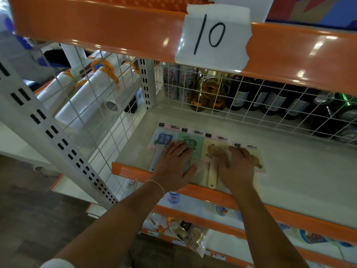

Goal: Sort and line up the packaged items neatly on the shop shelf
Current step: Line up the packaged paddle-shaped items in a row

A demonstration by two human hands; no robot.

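Several flat packaged fans lie side by side near the front of the white shelf [289, 171]. From the left they are a blue pack [161, 139], a green pack [190, 142], a tan pack [211, 149] and a pale yellow pack [258, 161]. My left hand [174, 165] lies flat with straight fingers on the green pack and the edge of the blue one. My right hand [236, 167] presses flat across the tan and yellow packs. A cream fan handle [211, 176] sticks out between my hands, over the orange front lip.
A white wire grid [270, 105] backs the shelf, with cans and dark bottles behind it. Another grid closes the left side, with white rolls beyond. An orange upper shelf edge carries a paper label "10" [212, 35]. Lower shelves hold small packets.
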